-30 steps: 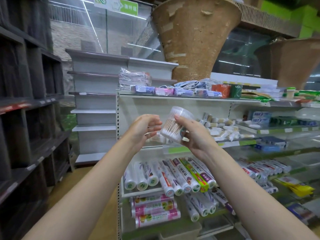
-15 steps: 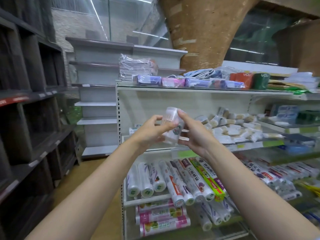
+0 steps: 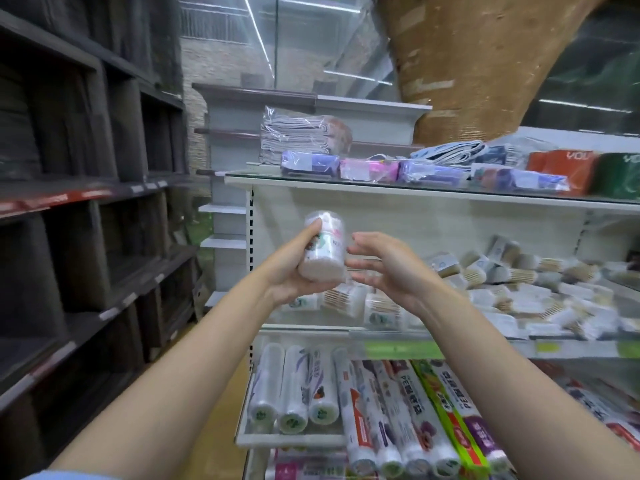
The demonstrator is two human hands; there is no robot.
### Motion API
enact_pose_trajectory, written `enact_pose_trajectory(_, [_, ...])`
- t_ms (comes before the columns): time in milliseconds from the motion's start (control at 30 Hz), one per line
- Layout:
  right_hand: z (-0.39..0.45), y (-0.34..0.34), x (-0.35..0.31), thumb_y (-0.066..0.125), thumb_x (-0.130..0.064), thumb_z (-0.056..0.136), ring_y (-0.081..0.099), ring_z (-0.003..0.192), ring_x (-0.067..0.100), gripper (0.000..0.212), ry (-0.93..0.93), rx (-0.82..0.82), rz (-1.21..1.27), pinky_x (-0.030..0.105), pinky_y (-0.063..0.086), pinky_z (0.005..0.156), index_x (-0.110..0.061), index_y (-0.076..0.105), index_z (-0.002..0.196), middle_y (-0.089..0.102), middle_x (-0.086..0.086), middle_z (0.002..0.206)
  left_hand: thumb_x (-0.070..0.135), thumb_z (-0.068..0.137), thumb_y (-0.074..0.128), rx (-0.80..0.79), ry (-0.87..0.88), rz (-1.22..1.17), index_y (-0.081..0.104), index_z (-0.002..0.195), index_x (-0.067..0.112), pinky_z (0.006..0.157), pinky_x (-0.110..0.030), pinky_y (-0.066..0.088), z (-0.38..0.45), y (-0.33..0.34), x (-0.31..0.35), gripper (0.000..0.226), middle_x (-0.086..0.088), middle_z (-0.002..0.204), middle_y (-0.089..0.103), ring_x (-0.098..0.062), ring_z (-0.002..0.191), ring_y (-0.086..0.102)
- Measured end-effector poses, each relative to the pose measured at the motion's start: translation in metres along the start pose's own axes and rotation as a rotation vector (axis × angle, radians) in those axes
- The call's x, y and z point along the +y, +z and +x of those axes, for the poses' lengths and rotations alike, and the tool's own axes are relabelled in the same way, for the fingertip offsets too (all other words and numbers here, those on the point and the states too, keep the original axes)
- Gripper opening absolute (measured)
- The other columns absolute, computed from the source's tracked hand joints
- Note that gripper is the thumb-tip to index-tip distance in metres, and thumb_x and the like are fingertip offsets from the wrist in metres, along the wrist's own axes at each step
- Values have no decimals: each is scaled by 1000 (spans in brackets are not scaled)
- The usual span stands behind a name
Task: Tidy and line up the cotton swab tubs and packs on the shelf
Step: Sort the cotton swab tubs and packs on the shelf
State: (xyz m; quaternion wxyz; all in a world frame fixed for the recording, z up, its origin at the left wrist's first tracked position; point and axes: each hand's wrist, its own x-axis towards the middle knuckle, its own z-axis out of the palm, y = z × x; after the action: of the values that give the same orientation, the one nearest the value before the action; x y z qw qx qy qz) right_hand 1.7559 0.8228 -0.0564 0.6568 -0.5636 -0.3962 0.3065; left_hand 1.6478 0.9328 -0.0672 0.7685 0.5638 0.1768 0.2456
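- Head view: my left hand (image 3: 294, 271) is closed around a clear cotton swab tub (image 3: 323, 249), held upright in front of the swab shelf (image 3: 311, 328); my right hand (image 3: 384, 268) hangs open just beside it, not clearly touching.
- I judge the job barely begun: right of my grip, the swab packs (image 3: 519, 289) lie jumbled, and a few tubs (image 3: 349, 299) lie toppled just below it.
- Below, rolls of plastic bags (image 3: 294, 393); nothing blocks the shelf.

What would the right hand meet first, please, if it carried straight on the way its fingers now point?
Most likely the clear cotton swab tub held upright in the left hand. The right hand is open, its fingers aimed leftward at the tub's side, though depth is uncertain.
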Motion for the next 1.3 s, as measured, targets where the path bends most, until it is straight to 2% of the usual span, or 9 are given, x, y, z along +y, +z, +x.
enact_pose_trajectory(133, [26, -4, 16, 47, -4, 93, 57, 79, 16, 17, 40, -22, -4, 27, 47, 69, -11, 53, 108, 55, 7, 102, 49, 91, 49, 93, -28, -72, 57, 111, 15, 76, -42, 54, 16, -19, -7, 40, -11, 86, 70, -23, 72, 69])
enact_pose_trajectory(333, [68, 8, 36, 48, -5, 93, 56, 76, 14, 23, 66, -95, -29, 24, 46, 64, -10, 53, 115, 60, 3, 94, 52, 81, 62, 284, 70, -6, 59, 120, 19, 69, -32, 50, 37, -60, -6, 52, -11, 123, 61, -24, 99, 60])
enact_pose_trajectory(467, [96, 19, 43, 46, -3, 94, 55, 77, 12, 26, 15, -129, -72, 23, 44, 64, -12, 52, 117, 60, 4, 98, 45, 61, 79, 284, 117, 53, 62, 120, 13, 96, -41, 47, 55, -87, -1, 70, -13, 126, 60, -31, 113, 58])
enact_pose_trajectory(533, [110, 25, 46, 43, 0, 93, 56, 82, 12, 30, -20, -137, -119, 23, 45, 66, -12, 52, 119, 59, 4, 105, 35, 66, 78, 279, 124, 93, 63, 115, 10, 103, -43, 43, 65, -101, 2, 56, -14, 120, 63, -31, 110, 58])
enact_pose_trajectory(633, [133, 36, 50, 43, 3, 91, 57, 101, 16, 41, -55, -154, -200, 25, 47, 75, -13, 51, 128, 59, 2, 117, 21, 79, 68, 257, 154, 182, 58, 107, 15, 74, -31, 48, 81, -120, 8, 31, -2, 94, 65, -17, 79, 59])
enact_pose_trajectory(733, [158, 47, 52, 44, 2, 93, 54, 116, 18, 44, -76, -171, -289, 26, 47, 84, -15, 47, 134, 56, 2, 127, 18, 78, 70, 239, 191, 266, 58, 97, 17, 66, -24, 42, 98, -140, 17, 23, 4, 84, 68, -8, 68, 61])
enact_pose_trajectory(900, [193, 67, 62, 44, 0, 94, 51, 120, 18, 45, -75, -195, -397, 30, 44, 96, -14, 44, 136, 52, 1, 128, 13, 77, 73, 225, 192, 307, 59, 96, 18, 72, -28, 42, 130, -175, 26, 24, 0, 98, 69, -16, 94, 63])
enact_pose_trajectory(1133, [227, 80, 89, 38, 6, 92, 48, 122, 16, 53, 21, -175, -573, 26, 41, 89, -16, 42, 140, 51, 0, 135, 8, 77, 72, 247, 112, 379, 57, 111, 12, 73, -29, 48, 163, -206, 14, 38, -5, 107, 65, -21, 99, 61])
enact_pose_trajectory(1300, [243, 79, 101, 34, 12, 86, 37, 135, 17, 65, 104, -269, -798, 31, 34, 108, -14, 34, 145, 44, 2, 144, 2, 77, 72, 283, 90, 420, 48, 125, 7, 68, -27, 51, 178, -215, -3, 54, -12, 118, 62, -25, 100, 63])
